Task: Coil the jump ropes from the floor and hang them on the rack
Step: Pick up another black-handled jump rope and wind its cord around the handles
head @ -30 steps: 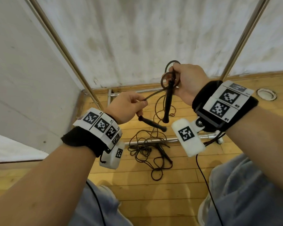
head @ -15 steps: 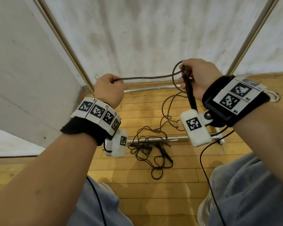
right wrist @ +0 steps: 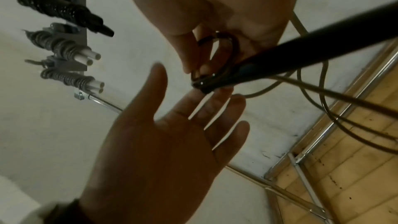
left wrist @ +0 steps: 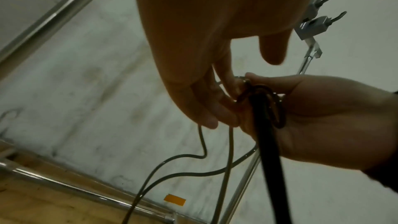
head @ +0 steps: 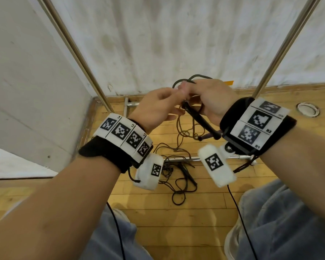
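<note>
Two hands met at the coil; the left hand has let go of the cord it was pulling.

Right-hand fingers [left wrist: 254,81] curl round the black handle [head: 201,121] and the small loops [right wrist: 226,55] of the jump rope [left wrist: 228,151]; the left hand [right wrist: 163,139], 0.5 s ago stretched out left, now lies flat, fingers straight beside the loops. Another turn looks laid; most cord still trails to the floor [head: 195,222] pile. Wristband tags [head: 259,124] read R1, R2; coiled ropes [right wrist: 64,77] hang on the rack.
</note>
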